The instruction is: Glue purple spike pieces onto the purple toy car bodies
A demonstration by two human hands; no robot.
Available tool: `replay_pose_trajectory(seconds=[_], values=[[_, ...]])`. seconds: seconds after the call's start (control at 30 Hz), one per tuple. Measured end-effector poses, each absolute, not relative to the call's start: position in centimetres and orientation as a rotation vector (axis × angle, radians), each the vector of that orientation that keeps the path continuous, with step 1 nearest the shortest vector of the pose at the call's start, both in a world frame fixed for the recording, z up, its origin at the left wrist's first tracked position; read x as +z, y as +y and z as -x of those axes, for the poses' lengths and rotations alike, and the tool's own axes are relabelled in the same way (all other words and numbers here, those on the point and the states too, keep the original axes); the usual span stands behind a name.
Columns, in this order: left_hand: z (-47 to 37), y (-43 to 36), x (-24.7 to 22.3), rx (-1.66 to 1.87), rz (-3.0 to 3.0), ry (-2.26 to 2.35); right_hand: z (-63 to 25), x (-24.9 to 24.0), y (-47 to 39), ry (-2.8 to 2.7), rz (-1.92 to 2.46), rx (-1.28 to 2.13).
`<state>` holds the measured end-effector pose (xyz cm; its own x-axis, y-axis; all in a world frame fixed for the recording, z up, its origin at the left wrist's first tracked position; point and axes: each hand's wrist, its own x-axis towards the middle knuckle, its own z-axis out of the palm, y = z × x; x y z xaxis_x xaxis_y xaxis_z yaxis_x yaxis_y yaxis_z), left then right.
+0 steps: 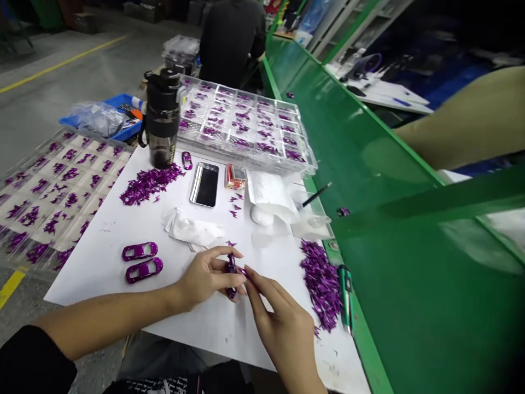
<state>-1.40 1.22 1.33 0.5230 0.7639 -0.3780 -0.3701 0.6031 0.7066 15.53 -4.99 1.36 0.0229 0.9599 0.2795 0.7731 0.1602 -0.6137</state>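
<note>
In the head view, your white-covered table (94,268) stands beside a long green panel (394,284), with a grey floor (115,65) and a dark-clothed person (232,41) beyond. Take the silver-edged, black-screened phone (206,186) as landmark. On its near side, slightly right, your left hand (203,278) pinches a glossy purple car-shaped shell (231,268) between thumb and fingers. You have it on edge, its long axis running roughly away from you; which end is the nose, I cannot tell. Nearer and further right of the phone, your right hand (283,323) has thumb and forefinger narrowed on a small purple piece (243,271) at the shell's side; whether they touch is unclear. Left and nearer than the phone, two more purple car shells (144,270) lie side by side, long axes crosswise. You have one heap of pointed purple slivers (150,185) left of the phone, another heap (322,284) to its near right.
</note>
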Motion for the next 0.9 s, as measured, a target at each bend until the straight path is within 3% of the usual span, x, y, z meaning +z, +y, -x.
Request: replay_pose_trajectory(seconds=[0.2,0.43,0.9], values=[[1.4,0.3,1.2,0.782,-0.730,0.794,-15.8,2.4,-5.0,-1.660,1.641,0.338],[1.0,-0.6,1.4,0.856,-0.868,0.909,-13.3,3.5,-5.0,-1.135,1.616,0.931],[1.2,-1.0,0.5,0.886,-1.112,0.980,-11.6,3.0,-4.9,-1.336,1.605,0.652]])
